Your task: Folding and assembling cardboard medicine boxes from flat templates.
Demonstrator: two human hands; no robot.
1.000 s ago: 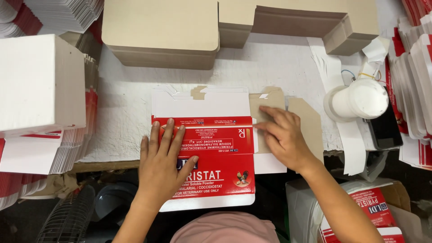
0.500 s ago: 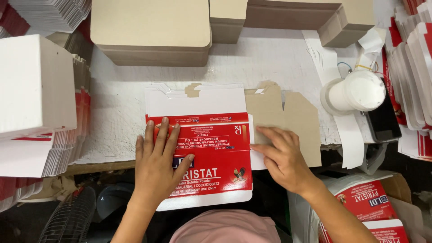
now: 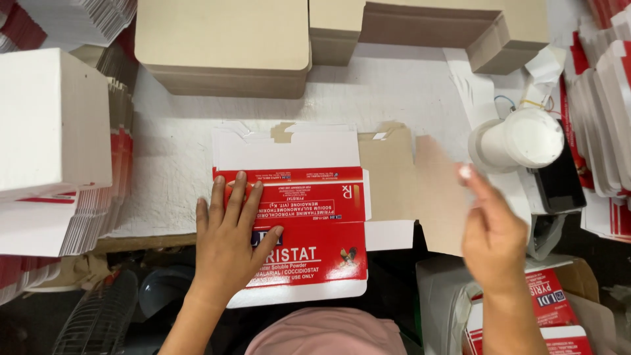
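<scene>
Head view, left hand flat, released, on flattened red carton, printed panels stacked toward person, right hand lifted, empty.

1. The left hand lies flat, fingers spread, on a red-and-white flattened carton at the near edge of the white worktable.
2. The right hand is raised off the table, open and slightly blurred, holding nothing, beside a brown cardboard flap that adjoins the carton.
3. A white cylindrical container stands just past the right hand, with a black phone beside it.
4. Stacks of brown cardboard sheets sit at the far side.
5. Piles of flat white cartons fill the left edge.
</scene>
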